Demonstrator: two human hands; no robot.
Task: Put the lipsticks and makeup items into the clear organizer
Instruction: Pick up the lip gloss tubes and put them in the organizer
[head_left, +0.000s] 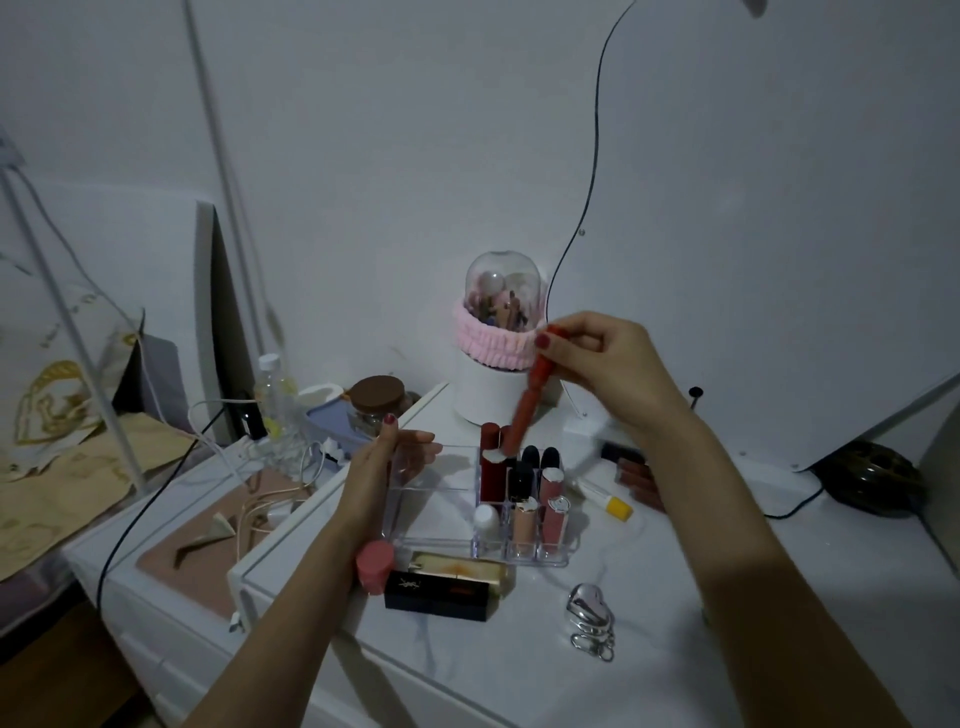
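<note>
head view
organizer: clear organizer (415, 499) is sitting on the white table (753, 597), its wide left compartment showing nothing inside, its small right cells standing full of upright lipsticks (524, 493) in dark red, black, nude and pink.
right hand: right hand (608, 358) is pinching the top of a red lipstick tube (527, 405) between thumb and curled fingers, the tube hanging tilted, its lower end reaching down to the organizer's back cells among the dark red caps.
left hand: left hand (384, 462) is resting against the organizer's left wall, fingers straight and loose, thumb over the rim, gripping nothing that can be seen.
in front of the organizer: pink round-capped tube (374, 564) is lying just beside the left wrist; a black box (439, 595) with a gold one (462, 566) behind it is lying close by.
right of the organizer: yellow-capped tube (608, 499) is lying on its side; brown tubes (636, 470) are lying under the right forearm.
near edge: silver heart keychain (592, 618) is lying apart from the rest.
behind: white canister (493, 395) with a clear dome and pink band is standing just behind the organizer.
</note>
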